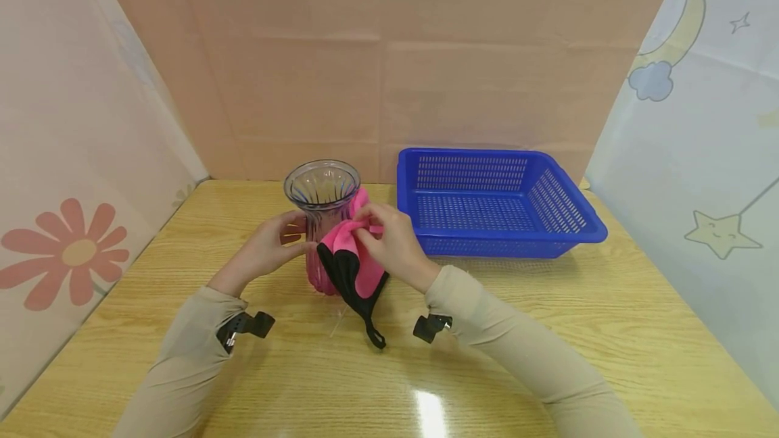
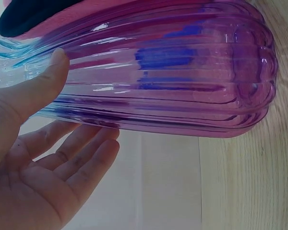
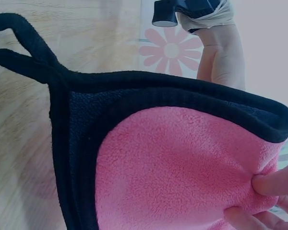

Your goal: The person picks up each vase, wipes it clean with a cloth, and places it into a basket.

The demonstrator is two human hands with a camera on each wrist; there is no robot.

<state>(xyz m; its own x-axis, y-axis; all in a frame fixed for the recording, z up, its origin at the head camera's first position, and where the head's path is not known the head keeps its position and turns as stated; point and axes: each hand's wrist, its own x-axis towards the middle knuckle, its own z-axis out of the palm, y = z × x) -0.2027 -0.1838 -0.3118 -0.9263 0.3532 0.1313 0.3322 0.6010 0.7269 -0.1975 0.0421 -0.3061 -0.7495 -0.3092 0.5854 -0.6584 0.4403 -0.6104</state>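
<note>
A ribbed glass vase (image 1: 322,188), bluish at the flared rim and pink-purple lower down, stands upright on the table. My left hand (image 1: 269,246) holds it from the left side, the thumb (image 2: 56,72) on the near face and the fingers at the far side. On the vase's right, my right hand (image 1: 394,242) pinches a pink cleaning cloth (image 1: 372,276) between thumb and fingers. Black edging and a black hanging loop (image 3: 24,43) show on the cloth, which drapes down in front of the vase. Part of the vase's right side is hidden behind it.
A blue perforated plastic basket (image 1: 502,235) sits behind and to the right of the hands. Wood-grain table (image 1: 341,384) extends around the vase, with a peach backdrop (image 1: 377,73) behind and patterned sheets on both sides.
</note>
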